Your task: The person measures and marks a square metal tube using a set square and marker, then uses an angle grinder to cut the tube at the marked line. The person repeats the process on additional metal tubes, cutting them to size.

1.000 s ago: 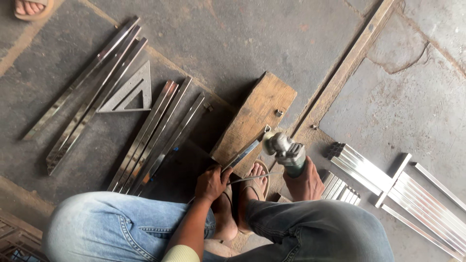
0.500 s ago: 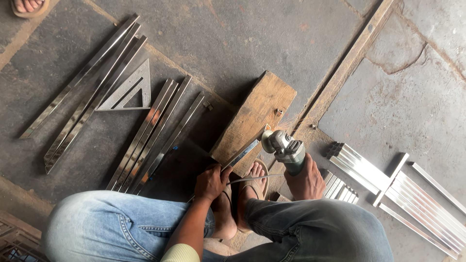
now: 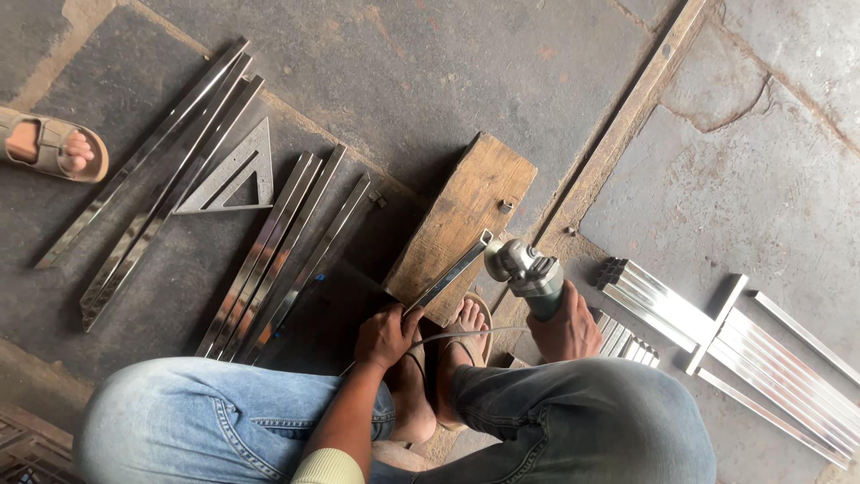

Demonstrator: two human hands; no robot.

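Grinder edged slightly left since earlier | left hand (image 3: 387,333) clamped on square steel tube (image 3: 451,272) atop wooden board (image 3: 466,215), frame centre | right hand (image 3: 563,328) gripped green-bodied angle grinder (image 3: 530,272) | best keep tube pinned flat.

Wooden board (image 3: 466,224) at centre, lying on the floor (image 3: 448,72); square tube (image 3: 451,274) resting aslant on the board's near end, its near end in the left hand (image 3: 385,335), its far end touching the head of the angle grinder (image 3: 528,273); grinder to the right of the tube, gripped from the near side by the right hand (image 3: 566,330); sandalled foot (image 3: 461,336) between the two hands. Left of the board, a row of tubes (image 3: 287,242); further left, a triangular square (image 3: 231,175), then a second row of tubes (image 3: 152,170); another person's foot (image 3: 54,148) at far left. Right of the grinder, stacked tubes (image 3: 717,345) with a crosspiece (image 3: 719,323) laid over them.
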